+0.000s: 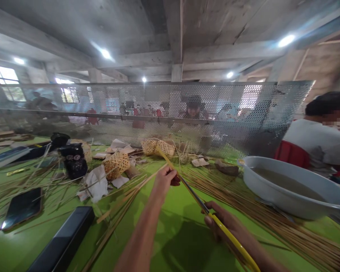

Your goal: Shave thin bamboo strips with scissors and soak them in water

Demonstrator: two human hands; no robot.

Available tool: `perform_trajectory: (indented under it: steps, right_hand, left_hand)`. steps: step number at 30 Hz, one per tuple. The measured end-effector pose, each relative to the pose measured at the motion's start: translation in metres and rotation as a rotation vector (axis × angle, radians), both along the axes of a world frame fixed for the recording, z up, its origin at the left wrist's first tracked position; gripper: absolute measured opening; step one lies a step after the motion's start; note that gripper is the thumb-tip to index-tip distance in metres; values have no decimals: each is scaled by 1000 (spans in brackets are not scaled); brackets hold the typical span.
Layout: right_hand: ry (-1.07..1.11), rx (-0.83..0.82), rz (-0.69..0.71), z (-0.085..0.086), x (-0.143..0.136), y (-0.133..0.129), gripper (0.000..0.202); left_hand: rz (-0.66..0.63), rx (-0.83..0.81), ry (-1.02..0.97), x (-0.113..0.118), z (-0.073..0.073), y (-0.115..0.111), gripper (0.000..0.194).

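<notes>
A long, narrow yellow strip [229, 234], which looks like split bamboo, runs slantwise between my hands. Its middle stretch looks dark and shiny. My left hand [166, 178] is closed in a pinch on it near the far end, which points toward the woven baskets. Lower and to the right, my right hand [221, 219] grips the same strip between thumb and fingers; its lower fingers are partly hidden. Beyond my left hand are open-weave bamboo baskets [166, 148], and another woven basket [116, 165] lies to the left. Thin bamboo strips [130, 194] lie beside my left forearm.
A bundle of brown strips [260, 206] spreads rightward across the green table [184, 245]. A basin [283, 202] of cloudy water stands right. Left are a phone [24, 207], a long dark box [64, 238], a black cup [73, 160] and crumpled paper [98, 184]. A perforated screen [147, 113] stands behind; a person sits right.
</notes>
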State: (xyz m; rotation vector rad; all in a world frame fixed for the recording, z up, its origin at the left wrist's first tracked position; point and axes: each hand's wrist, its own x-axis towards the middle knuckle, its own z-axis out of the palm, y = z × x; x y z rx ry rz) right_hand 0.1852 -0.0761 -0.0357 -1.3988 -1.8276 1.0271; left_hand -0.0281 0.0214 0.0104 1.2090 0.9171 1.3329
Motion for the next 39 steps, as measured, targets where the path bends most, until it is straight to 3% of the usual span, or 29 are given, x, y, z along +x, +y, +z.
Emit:
perform_trajectory:
  steps: [9, 18, 30, 36, 39]
  right_hand:
    - [12, 10, 28, -12, 6, 15, 44]
    - [-163, 99, 21, 8, 3, 0, 49]
    - [-85, 31, 28, 17, 1, -2, 53]
    - [52, -204, 169, 37, 17, -6, 54]
    - [78, -275, 160, 46, 35, -7, 54]
  left_hand:
    - [24, -33, 20, 2, -2, 2, 19]
    - [17, -27, -2, 2, -2, 2, 29]
    - [33, -9, 24, 2, -8, 5, 29]
    - [184, -3, 52, -16, -13, 17, 31]
    - [232, 16, 53, -28, -12, 23, 31]
